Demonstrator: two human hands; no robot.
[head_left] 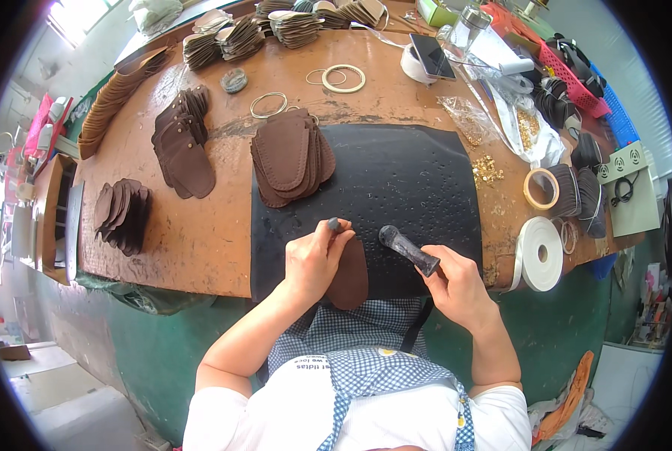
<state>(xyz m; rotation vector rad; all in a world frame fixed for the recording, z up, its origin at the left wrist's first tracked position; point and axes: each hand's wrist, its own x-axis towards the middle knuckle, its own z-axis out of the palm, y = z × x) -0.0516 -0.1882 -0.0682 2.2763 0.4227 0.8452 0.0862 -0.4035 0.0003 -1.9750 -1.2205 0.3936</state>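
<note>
Upright punch in left hand, hammer angled up-left

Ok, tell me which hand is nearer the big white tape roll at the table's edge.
Right. The right hand, holding a dark hammer, sits just left of the white tape roll. The left hand, holding a punch on the brown leather piece, is farther left.
</note>
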